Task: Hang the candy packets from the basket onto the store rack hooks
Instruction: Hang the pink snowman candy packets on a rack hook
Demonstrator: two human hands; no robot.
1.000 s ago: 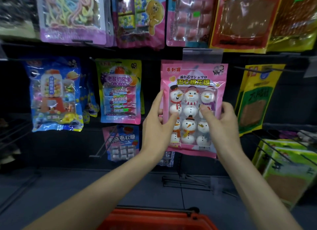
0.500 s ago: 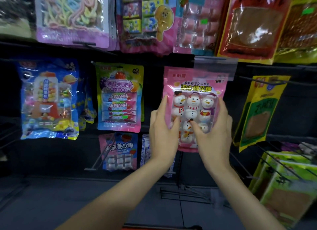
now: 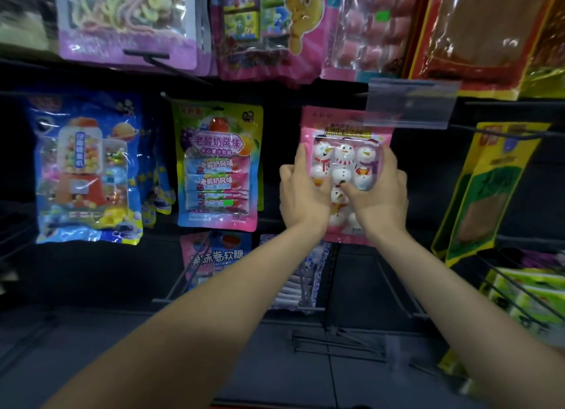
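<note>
The store rack (image 3: pixel 284 94) carries a clear label holder (image 3: pixel 409 103) on a hook. The pink snowman packet (image 3: pixel 344 127) hangs upright just below that holder, long axis vertical, printed face outward, its top right corner hidden behind the holder. Lower still, the left hand (image 3: pixel 301 197) and right hand (image 3: pixel 380 199) grip its side edges, fingers (image 3: pixel 301 158) curled round, thumbs on the front. It looks light, soft-filled and slick, so it is best held by the edges, leaving the header free

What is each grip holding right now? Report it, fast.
Left grip: holds the snowman marshmallow packet by its left edge.
Right grip: holds the same packet by its right edge.
</note>
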